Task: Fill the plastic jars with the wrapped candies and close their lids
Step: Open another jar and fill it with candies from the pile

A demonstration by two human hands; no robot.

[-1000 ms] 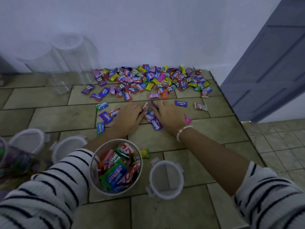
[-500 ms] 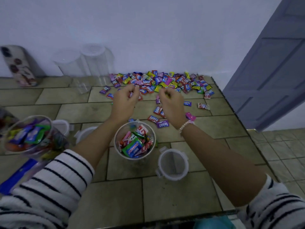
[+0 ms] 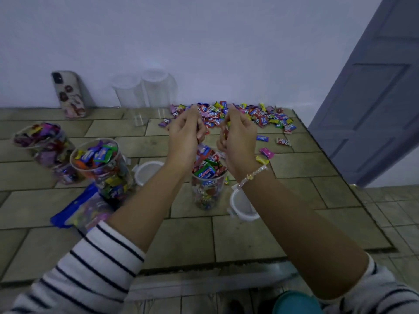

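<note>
The left hand and the right hand now hang side by side just above the open jar, whereas a second ago they lay flat on the table, raking loose sweets together. The candies in the jar stand heaped above its rim, higher than before. Both hands have their fingers curled round more candies, and red wrappers peep out between the fingers of each. A few pieces show just under the hands, but blur hides whether they are falling or lying on the heap. The jar's lid lies on the table under the right wrist, close beside the jar. The pile lies beyond the hands by the wall, with a few strays right of the right hand. Left of the left hand stands a second jar, filled and open, with a third jar further left and another lid beside the left forearm. The view has drawn back since then, so a phone leaning on the wall and a blue bag now show.
</note>
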